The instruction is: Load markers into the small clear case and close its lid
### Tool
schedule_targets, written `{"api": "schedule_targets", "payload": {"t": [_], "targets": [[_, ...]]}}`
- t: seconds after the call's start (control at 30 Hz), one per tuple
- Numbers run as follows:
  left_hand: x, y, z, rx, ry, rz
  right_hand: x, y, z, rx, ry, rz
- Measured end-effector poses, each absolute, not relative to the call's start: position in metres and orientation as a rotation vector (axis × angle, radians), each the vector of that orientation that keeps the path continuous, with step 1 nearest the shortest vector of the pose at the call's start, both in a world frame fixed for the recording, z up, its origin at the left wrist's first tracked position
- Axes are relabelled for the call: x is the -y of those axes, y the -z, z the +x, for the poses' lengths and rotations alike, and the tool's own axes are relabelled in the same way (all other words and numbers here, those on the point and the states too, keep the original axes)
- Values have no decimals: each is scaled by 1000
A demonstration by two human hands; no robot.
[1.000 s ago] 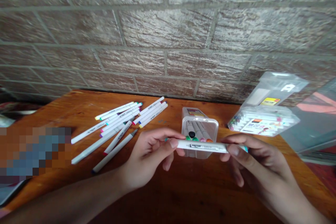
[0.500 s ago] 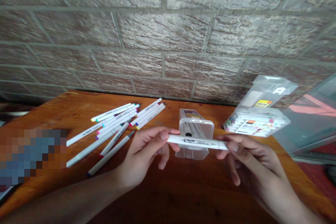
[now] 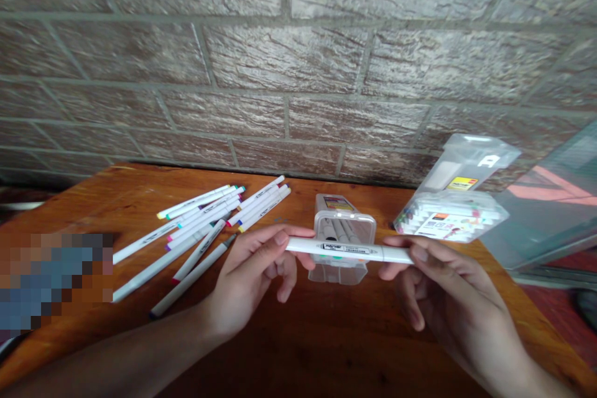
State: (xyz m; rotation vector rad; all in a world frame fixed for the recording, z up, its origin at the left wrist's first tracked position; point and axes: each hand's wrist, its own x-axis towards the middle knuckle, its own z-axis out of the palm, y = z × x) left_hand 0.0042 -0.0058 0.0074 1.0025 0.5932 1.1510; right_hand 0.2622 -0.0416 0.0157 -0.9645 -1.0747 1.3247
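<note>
A white marker pen (image 3: 347, 250) with black print is held level between my two hands. My left hand (image 3: 256, 270) pinches its left end between thumb and fingers. At the other end, the thumb and fingers of my right hand (image 3: 459, 292) close on it. Just behind the marker stands a clear plastic case (image 3: 345, 217), its open side facing me, with several markers lying inside. The marker hides part of that case. To the left of my left hand lies a loose spread of white markers (image 3: 200, 233) with coloured ends.
A second clear case (image 3: 466, 217) packed with markers stands at the right back, its lid raised. The wooden table (image 3: 303, 336) reaches to a brick wall (image 3: 312, 118). A blurred-out patch (image 3: 51, 280) covers the left side.
Both hands keep hold of the marker, and it has turned slightly so its print faces me more. My right fingers sit a little farther along its end. The view has shifted slightly.
</note>
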Motion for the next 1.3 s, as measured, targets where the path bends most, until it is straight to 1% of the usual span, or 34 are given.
{"api": "schedule_targets", "payload": {"t": [1.3], "targets": [[7, 0, -1, -428, -1158, 1040, 38, -14, 261, 958, -1382, -884]]}}
